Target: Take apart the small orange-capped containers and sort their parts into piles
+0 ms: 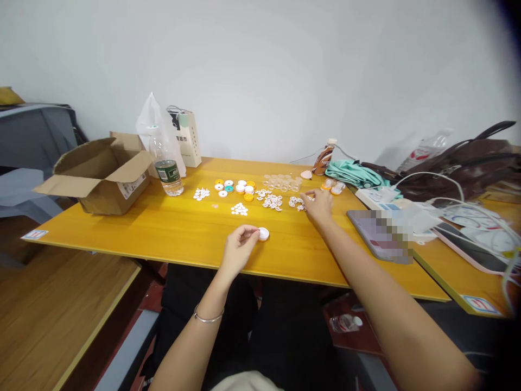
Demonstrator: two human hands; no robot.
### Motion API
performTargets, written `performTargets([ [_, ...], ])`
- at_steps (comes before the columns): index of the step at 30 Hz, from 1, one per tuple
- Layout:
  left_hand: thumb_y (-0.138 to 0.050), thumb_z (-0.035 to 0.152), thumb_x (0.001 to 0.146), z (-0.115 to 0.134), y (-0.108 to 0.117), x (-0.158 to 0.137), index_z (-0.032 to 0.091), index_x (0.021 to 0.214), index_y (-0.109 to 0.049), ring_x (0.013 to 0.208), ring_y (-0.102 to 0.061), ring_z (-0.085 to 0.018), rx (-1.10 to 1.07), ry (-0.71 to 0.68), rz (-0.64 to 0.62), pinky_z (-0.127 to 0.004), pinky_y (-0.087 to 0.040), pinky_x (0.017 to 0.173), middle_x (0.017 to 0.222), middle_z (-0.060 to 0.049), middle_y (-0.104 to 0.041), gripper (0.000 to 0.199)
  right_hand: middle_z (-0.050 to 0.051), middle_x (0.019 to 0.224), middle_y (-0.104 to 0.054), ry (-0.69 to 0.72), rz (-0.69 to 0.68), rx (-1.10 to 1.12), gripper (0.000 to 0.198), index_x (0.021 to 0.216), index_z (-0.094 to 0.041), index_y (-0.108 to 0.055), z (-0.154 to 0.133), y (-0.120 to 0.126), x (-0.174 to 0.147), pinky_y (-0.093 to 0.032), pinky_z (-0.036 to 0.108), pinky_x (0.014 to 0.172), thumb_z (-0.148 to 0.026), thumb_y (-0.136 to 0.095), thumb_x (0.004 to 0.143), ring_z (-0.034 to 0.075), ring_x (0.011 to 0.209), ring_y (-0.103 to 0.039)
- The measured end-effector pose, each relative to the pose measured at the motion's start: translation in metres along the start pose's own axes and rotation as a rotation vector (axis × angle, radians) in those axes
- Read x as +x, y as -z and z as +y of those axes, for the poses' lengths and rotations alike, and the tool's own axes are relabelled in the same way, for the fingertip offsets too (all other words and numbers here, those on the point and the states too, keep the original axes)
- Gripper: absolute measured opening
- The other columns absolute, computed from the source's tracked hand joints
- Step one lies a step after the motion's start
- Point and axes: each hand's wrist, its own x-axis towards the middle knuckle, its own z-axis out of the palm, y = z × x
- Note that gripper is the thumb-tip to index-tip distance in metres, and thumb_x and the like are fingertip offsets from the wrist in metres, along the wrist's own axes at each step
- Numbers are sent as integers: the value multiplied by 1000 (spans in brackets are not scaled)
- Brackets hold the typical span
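Near the table's front edge, my left hand (240, 247) pinches a small white round cap (264, 234) between thumb and fingers; the cap rests on or just above the tabletop. My right hand (319, 206) reaches forward, fingertips drawn together at a pile of small white openwork pieces (293, 202). Whatever it pinches there is too small to make out. A second pile of white openwork pieces (272, 202) lies left of that hand. Behind are clear round cups (285, 182). White, orange and teal round caps (240, 187) sit farther left, near small white discs (239, 209).
An open cardboard box (109, 190), a water bottle (169, 174) and a paper bag (189, 138) stand at the left. At the right are a coffee bottle (324, 157), teal cloth (356, 172), a tablet (372, 233), a power strip (372, 198) with cables, and a brown bag (459, 168).
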Motion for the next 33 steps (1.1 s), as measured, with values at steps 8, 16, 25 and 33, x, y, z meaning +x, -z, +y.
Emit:
performTargets([
  [8,-66,26,71,-1,1,0,16,79,-66,77,-64,-15,13,-3,12,-23,-48,74,81,-4,-69,13,14,116,-56,350,-130,182,29,103,-17,-60,-81,-51,0,-30,42,100,-28,-52,77,28,112,-45],
  [16,-63,25,75,-2,2,-2,16,81,-66,80,-64,-15,30,-18,-37,-23,-47,76,83,-5,-69,12,11,94,-68,136,-121,255,41,109,-15,-48,-37,-20,15,-47,35,72,-8,-32,72,21,82,-62],
  [25,-62,26,76,-4,1,-2,15,81,-65,81,-65,-15,69,-52,-43,-23,-48,77,85,-6,-69,12,9,97,-70,267,-334,203,45,107,-18,-47,-8,2,-15,-46,37,82,-1,-35,67,20,93,-63],
  [33,-58,27,80,-5,2,-4,14,85,-63,83,-64,-15,168,-93,-55,-24,-49,78,88,-7,-68,15,7,92,-69,256,-287,81,37,102,-16,-53,1,9,-12,-43,37,87,-3,-37,71,20,94,-61],
])
